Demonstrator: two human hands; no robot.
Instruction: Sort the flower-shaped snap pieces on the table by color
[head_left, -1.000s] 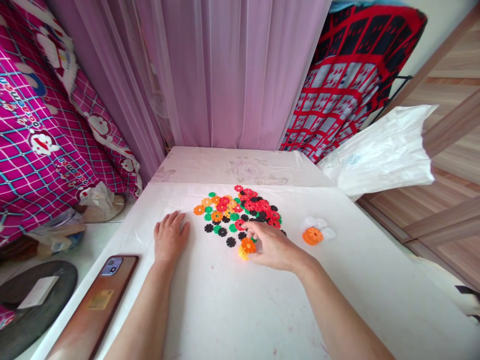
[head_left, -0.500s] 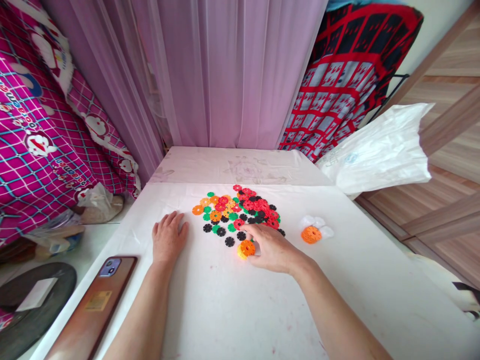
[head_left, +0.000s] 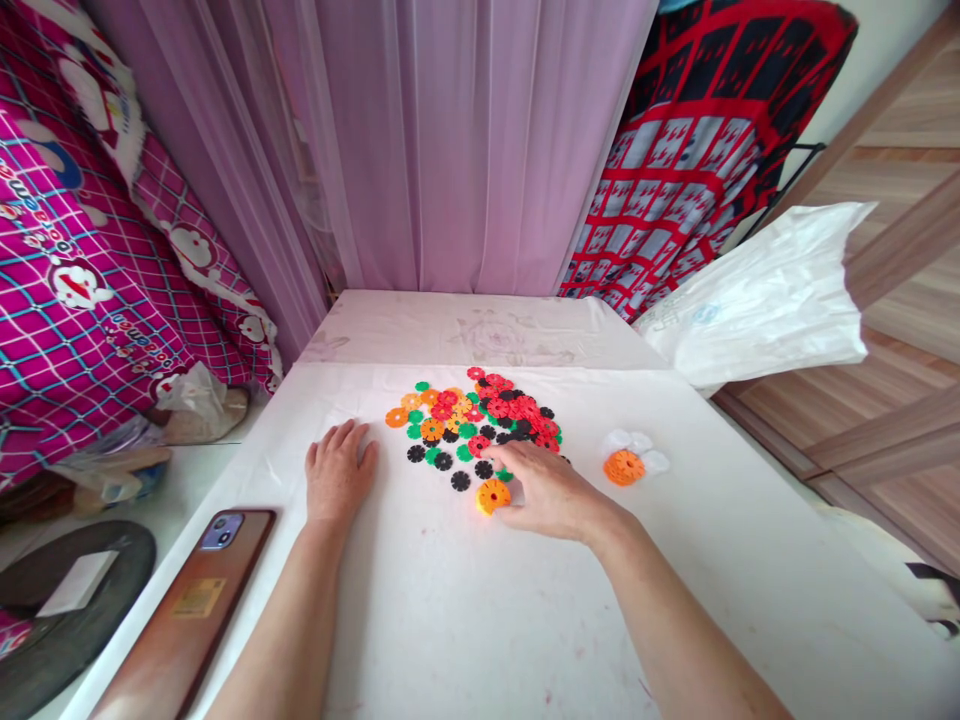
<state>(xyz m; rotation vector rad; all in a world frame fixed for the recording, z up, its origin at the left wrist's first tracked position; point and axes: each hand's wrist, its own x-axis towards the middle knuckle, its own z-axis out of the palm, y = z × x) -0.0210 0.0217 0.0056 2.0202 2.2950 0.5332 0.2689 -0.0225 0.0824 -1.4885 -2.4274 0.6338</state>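
Note:
My left hand (head_left: 340,478) lies flat on the white tabletop with its fingers stretched out, left of a heap of notched plastic discs, and holds nothing. My right hand (head_left: 551,490) is over the near right side of the heap. Its thumb is beside a small stack of orange and yellow discs (head_left: 493,497), while the index finger reaches out above a gap, apart from the stack. Red discs (head_left: 521,405), black discs (head_left: 460,481), green discs (head_left: 466,430) and orange discs (head_left: 396,417) lie spread behind. Part of the heap is hidden by my right hand.
On the right stands another pile of orange discs (head_left: 624,467) beside white discs (head_left: 637,441). A phone (head_left: 214,600) lies at the table's left edge. A white plastic bag (head_left: 765,300) leans at the back right corner. A purple curtain (head_left: 480,150) hangs behind the table.
The upper orange disc beside my right thumb has shifted slightly and now sits squarely over the yellow one. My left hand rests in the same place.

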